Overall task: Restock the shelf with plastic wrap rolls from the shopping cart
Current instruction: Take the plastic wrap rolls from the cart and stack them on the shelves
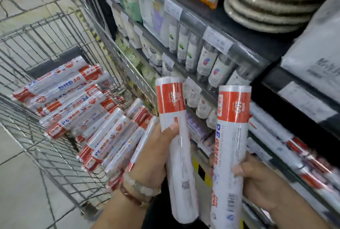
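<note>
Gripping upright roll (176, 136) in left hand (154, 157) — right hand (257, 179) holding second roll (230, 146), beside shelf (276, 157).

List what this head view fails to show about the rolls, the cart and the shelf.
- Shopping cart: its near and left parts are cut by the frame edge; the piled rolls hide its floor.
- Price tags: print blurred, unreadable.
- Left hand and right hand: the held rolls hide their fingers.
- Lower shelf: blurred, free space unclear.
</note>
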